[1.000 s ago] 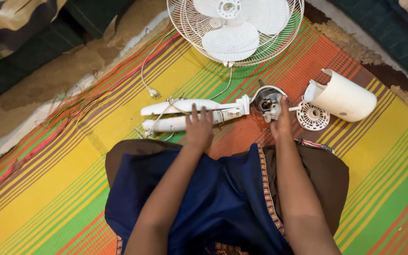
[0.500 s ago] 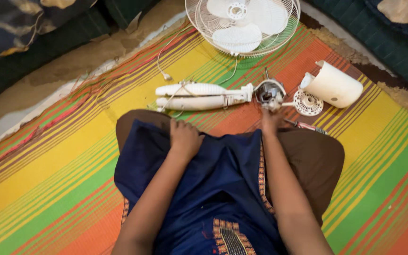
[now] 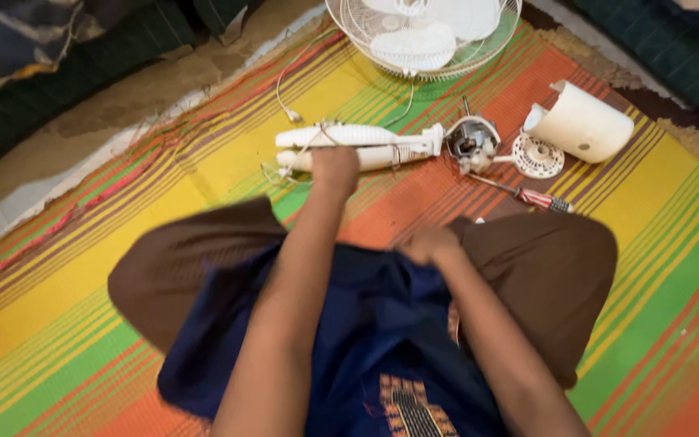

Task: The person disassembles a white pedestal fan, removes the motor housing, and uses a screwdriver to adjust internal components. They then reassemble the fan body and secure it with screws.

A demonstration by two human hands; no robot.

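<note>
Now, left hand point(image 3: 335, 167): on white fan stand point(image 3: 357, 146); fingers' state cannot be told.
Stand axis: left-right, across the mat point(image 3: 58, 324).
Right hand point(image 3: 429, 244): curled at lap, farther away.

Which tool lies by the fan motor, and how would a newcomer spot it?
Start at the round white fan grille at the mat's far edge, then come down to the bare motor. Just nearer the person lies a screwdriver, the only slim thing there, with a red striped handle.

mat point(image 3: 66, 324): fan stand point(image 3: 366, 146) in middle | fan motor point(image 3: 472, 139) right of stand | fan cage point(image 3: 422, 32) behind both | screwdriver point(image 3: 527, 194) before motor | motor cover point(image 3: 580, 121) far right
</note>
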